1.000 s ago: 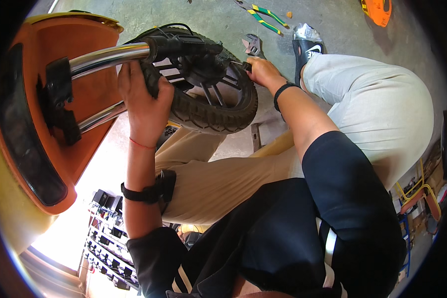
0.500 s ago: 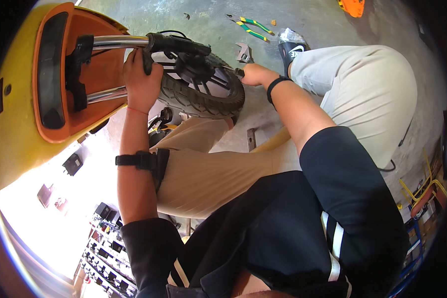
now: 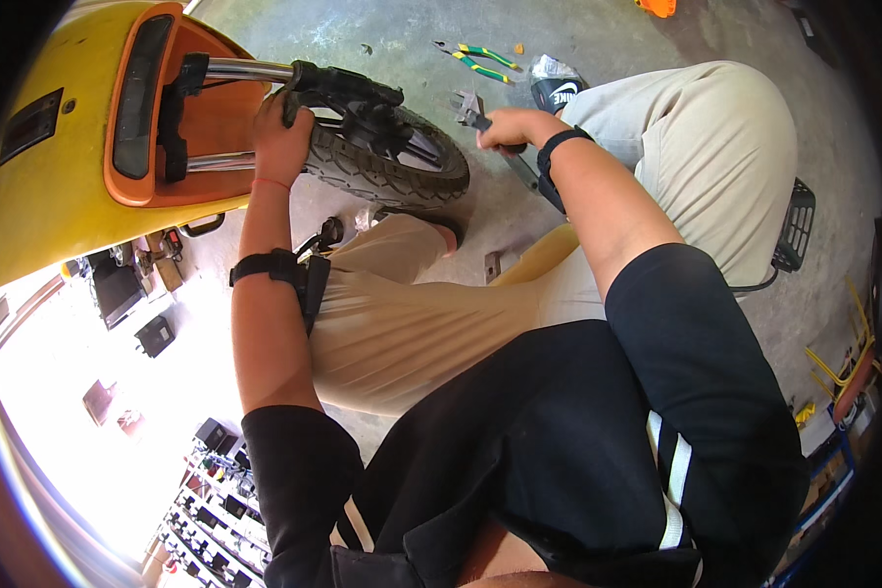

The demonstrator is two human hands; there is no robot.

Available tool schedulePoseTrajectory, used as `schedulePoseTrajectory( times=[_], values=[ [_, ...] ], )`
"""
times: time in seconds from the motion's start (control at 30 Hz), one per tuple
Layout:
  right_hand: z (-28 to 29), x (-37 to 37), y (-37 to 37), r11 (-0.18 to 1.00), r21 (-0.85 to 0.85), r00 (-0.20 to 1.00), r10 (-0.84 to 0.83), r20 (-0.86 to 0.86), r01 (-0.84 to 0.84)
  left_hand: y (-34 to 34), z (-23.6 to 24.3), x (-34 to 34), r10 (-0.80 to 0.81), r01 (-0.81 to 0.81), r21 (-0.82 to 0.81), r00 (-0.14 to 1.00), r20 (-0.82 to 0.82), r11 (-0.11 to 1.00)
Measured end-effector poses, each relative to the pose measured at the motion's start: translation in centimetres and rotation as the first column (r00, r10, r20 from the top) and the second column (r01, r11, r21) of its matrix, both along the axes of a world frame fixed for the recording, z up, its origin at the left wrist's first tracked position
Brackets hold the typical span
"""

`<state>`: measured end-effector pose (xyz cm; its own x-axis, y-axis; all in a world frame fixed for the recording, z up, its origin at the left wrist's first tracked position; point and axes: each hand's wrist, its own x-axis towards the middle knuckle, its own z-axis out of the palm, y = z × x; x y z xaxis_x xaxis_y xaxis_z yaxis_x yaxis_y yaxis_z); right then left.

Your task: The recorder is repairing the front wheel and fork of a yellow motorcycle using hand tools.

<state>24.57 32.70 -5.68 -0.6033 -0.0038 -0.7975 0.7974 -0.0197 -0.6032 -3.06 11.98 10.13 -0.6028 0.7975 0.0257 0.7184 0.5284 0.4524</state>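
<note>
The person wore a black short-sleeved cloth top (image 3: 559, 441) with narrow pale strips (image 3: 672, 490) near both sleeves, and loose light-beige cloth trousers (image 3: 696, 127). A thin red cord (image 3: 270, 182) circled the left wrist, below a black forearm strap (image 3: 276, 265); a black band (image 3: 566, 139) ringed the right wrist. The right shoe (image 3: 559, 95) was black with a white marking.

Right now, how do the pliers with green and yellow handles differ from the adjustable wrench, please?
The pliers lie fully in view on the floor; the adjustable wrench is partly hidden by the right hand, so I cannot tell whether it is held. The pliers have bright green-and-yellow handles; the wrench shows plain dark-grey metal. The pliers' handles spread apart, while the wrench shows mainly its head. Both are hand tools.
</note>
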Motion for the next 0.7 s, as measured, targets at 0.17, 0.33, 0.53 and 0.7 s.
schedulePoseTrajectory(
  times=[0.17, 0.33, 0.53, 0.7],
  values=[
    [2.2, -1.7, -0.4, 0.969, 0.186, 0.98, 0.183, -0.083, -0.165, -0.7, -0.7, 0.2, -0.044, 0.046, 0.015, 0.993, -0.109, 0.999],
    [3.2, -2.0, -2.1, 0.943, 0.232, 0.963, 0.261, -0.064, -0.24, -1.5, -0.7, 0.5, -0.053, 0.061, 0.043, 0.984, -0.17, 0.997],
    [4.3, -2.0, -2.3, 0.973, 0.162, 0.981, 0.177, -0.074, -0.163, -1.9, -0.3, 1.3, -0.021, 0.024, 0.029, 0.994, -0.108, 0.999],
    [5.7, -2.4, -2.1, 0.99, 0.087, 0.993, 0.114, 0.015, -0.114, -1.8, -0.4, 1.1, -0.009, 0.007, -0.016, 0.991, -0.133, 1.0]
  ],
)
